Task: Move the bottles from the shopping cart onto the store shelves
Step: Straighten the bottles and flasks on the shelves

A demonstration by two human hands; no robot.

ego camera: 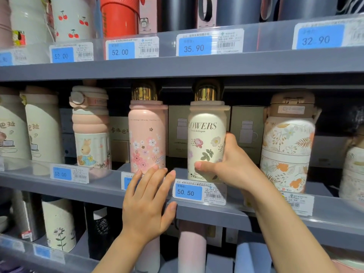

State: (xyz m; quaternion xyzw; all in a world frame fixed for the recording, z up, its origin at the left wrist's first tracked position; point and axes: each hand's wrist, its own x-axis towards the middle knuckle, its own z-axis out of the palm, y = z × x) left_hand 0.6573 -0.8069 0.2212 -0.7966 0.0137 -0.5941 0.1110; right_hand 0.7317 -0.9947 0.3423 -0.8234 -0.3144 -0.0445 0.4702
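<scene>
Right hand (226, 166) wrapped around the lower half of a cream bottle (206, 142), thumb across the front near the base, fingers curled behind its right side. Bottle upright on the middle shelf (98, 186), printed with flowers and the word "FLOWERS", topped by a gold cap (206, 93) that reaches close to the underside of the upper shelf (177, 66). Just below the bottle, on the shelf edge, a blue price tag (188, 192) reading 50.50. Left hand (146, 205) released, holding nothing, fingers straight and spread, fingertips up against the shelf edge in front of a pink bottle (146, 138). Pink bottle upright just to the left of the cream one, apart from it, covered in blossom prints and also gold-capped. Further left, a peach bottle with a rabbit picture (90, 134), then two cream bottles with brown lettering (42, 133). To the right of the held bottle, a wide floral flask (287, 146) with a tan lid. Behind the row, beige boxes (247, 131). On the upper shelf, a cherry-print bottle (72, 18), a red bottle (118, 16) and dark ones, with tags reading 52.00, 35.90 and 32.90. On the lower shelf, more bottles, partly hidden by the arms.
</scene>
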